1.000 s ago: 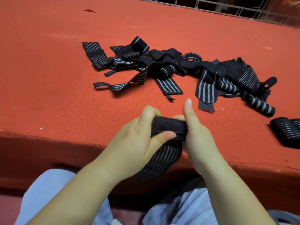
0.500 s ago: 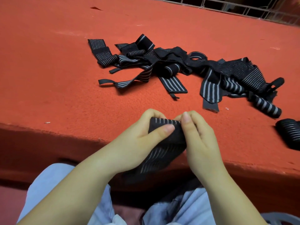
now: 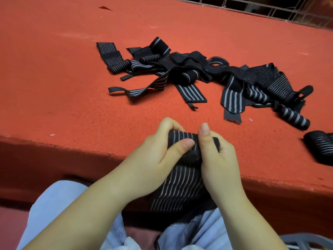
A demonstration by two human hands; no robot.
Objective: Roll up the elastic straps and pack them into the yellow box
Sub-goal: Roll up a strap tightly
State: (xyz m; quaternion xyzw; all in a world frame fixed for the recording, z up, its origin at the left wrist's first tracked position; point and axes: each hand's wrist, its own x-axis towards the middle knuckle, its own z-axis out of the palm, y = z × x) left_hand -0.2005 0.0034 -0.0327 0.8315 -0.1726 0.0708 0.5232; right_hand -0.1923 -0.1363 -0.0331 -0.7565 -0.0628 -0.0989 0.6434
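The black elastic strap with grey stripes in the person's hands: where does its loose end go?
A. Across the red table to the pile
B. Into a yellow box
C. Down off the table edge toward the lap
C: both hands grip the rolled part of the black elastic strap with grey stripes, whose tail hangs below the red table edge.

Both hands on one striped strap (image 3: pixel 182 184) at the red ledge (image 3: pixel 72 105) edge: left hand (image 3: pixel 155 159) and right hand (image 3: pixel 218 159) pinching its rolled top, tail hanging to the lap, loose strap pile (image 3: pixel 198 76) at 12 o'clock, finished roll (image 3: pixel 320 147) at 3.
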